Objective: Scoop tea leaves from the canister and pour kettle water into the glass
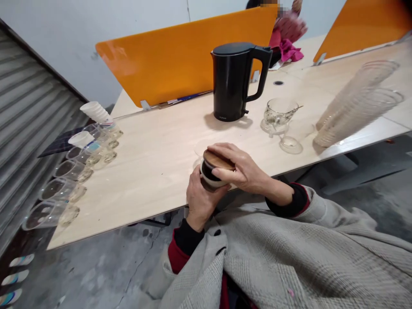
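The fingers (225, 172) of the right hand (244, 171) curl over the wooden lid (217, 159) of a small round jar (210, 174), gripping the lid's edge from above. The left hand (199, 199) wraps around the jar's side from below, fingers closed against it. The jar is held at the near edge of the bench (154, 171), just above the person's lap; its wall looks dark inside with a pale band lower down, and its contents cannot be made out.

Further back on the bench stands a black electric kettle (233, 81) with its lid shut. To its right sits a clear glass cup (279, 112) with a spoon in it, and a small clear glass lid or saucer (290, 144) lies just in front of it. At the right edge, a stack of clear plastic cups (354, 103) lies on its side.

Along the bench's left edge runs a row of clear plastic cups (69, 171), with white paper cups (95, 112) at the far end; what they hold cannot be told. Orange dividers (180, 56) stand behind the bench.
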Available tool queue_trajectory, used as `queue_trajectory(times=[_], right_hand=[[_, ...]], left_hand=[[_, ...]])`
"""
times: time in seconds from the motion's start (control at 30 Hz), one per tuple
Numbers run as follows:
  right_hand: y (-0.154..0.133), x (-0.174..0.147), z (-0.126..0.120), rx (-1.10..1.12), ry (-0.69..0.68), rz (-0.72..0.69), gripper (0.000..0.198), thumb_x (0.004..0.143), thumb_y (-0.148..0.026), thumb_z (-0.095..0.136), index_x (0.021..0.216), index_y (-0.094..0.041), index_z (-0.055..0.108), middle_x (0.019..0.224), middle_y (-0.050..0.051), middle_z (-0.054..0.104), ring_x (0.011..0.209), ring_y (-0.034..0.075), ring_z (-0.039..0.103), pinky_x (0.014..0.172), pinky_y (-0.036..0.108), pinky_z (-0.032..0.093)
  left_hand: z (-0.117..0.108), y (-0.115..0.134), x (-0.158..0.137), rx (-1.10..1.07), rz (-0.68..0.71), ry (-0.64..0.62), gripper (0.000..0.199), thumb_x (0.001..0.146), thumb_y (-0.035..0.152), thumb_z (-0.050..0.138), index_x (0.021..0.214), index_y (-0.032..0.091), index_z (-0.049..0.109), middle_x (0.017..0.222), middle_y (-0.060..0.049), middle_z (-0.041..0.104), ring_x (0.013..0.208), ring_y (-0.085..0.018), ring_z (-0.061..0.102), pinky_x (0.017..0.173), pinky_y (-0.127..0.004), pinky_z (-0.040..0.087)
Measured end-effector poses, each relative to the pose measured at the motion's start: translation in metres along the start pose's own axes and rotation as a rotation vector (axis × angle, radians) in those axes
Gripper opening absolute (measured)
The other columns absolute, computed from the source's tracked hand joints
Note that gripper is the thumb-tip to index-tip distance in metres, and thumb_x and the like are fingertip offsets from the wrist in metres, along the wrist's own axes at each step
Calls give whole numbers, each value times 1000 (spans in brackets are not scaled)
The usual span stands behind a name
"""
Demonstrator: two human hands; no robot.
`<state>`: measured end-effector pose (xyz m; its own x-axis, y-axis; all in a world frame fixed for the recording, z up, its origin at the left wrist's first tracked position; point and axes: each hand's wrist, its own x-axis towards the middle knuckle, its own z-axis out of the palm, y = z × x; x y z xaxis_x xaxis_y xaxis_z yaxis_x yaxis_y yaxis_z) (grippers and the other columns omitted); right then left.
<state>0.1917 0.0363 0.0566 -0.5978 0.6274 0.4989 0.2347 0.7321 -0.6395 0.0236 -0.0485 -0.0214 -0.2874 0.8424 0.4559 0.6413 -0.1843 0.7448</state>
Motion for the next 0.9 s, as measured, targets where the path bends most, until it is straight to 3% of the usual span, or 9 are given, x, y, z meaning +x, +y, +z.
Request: queue_trajectory(times=[0.17, 0.23, 0.33, 0.5, 0.67, 0.73, 0.8, 0.9], right_hand=[[-8, 1, -27, -45, 161, -20, 68, 98, -60, 68, 158, -28, 60, 153, 13, 63, 143, 35, 59, 123, 58, 49], [5, -6, -35, -153, 233, 52, 64, 100, -56, 65, 158, -29, 59, 153, 14, 62, 142, 35, 58, 124, 60, 48], [47, -23, -38, -362, 303, 197, 66, 96, -56, 67, 155, -26, 62, 149, 16, 63, 141, 39, 58, 123, 65, 47], [114, -48, -29, -549, 199, 394, 65, 88, -55, 73, 142, -19, 71, 141, 22, 66, 128, 45, 63, 112, 70, 53], [118, -53, -35, -611, 183, 314, 71, 90, -64, 72, 146, -20, 68, 150, 23, 63, 135, 46, 61, 113, 72, 51], [108, -51, -50, -586, 295, 302, 70, 94, -67, 67, 148, -22, 64, 148, 22, 65, 129, 42, 66, 108, 67, 56], [99, -48, -70, -562, 468, 345, 70, 97, -67, 65, 151, -22, 59, 139, 20, 69, 111, 35, 74, 95, 58, 63], [94, -40, -104, -589, 697, 445, 75, 95, -61, 67, 154, -18, 51, 121, 17, 75, 84, 29, 73, 84, 51, 64]], left_hand=[[-1, 5, 0, -1, -51, -12, 91, 70, 51, 101, 146, 29, 58, 138, -11, 75, 125, -37, 75, 103, -55, 63], [-1, 5, -1, -25, -27, -10, 93, 70, 51, 101, 148, 28, 56, 139, -12, 74, 126, -36, 74, 105, -55, 62], [1, 2, -3, -29, 14, 5, 97, 70, 55, 101, 149, 25, 54, 139, -14, 73, 125, -35, 75, 106, -53, 62], [1, -3, -5, -25, 47, 19, 102, 69, 61, 100, 151, 25, 53, 141, -15, 72, 130, -37, 72, 109, -56, 60], [0, -1, -5, -31, 36, 22, 97, 71, 60, 99, 151, 26, 54, 141, -15, 72, 131, -37, 72, 110, -56, 60], [1, 0, -5, -22, 35, 36, 95, 71, 57, 99, 150, 26, 55, 141, -14, 73, 130, -37, 72, 109, -56, 60], [2, 0, -5, -8, 32, 50, 93, 71, 55, 99, 149, 26, 56, 138, -13, 73, 129, -37, 73, 107, -56, 61], [3, -1, -5, 12, 39, 63, 93, 71, 54, 99, 148, 25, 57, 136, -13, 74, 125, -38, 74, 105, -56, 62]])
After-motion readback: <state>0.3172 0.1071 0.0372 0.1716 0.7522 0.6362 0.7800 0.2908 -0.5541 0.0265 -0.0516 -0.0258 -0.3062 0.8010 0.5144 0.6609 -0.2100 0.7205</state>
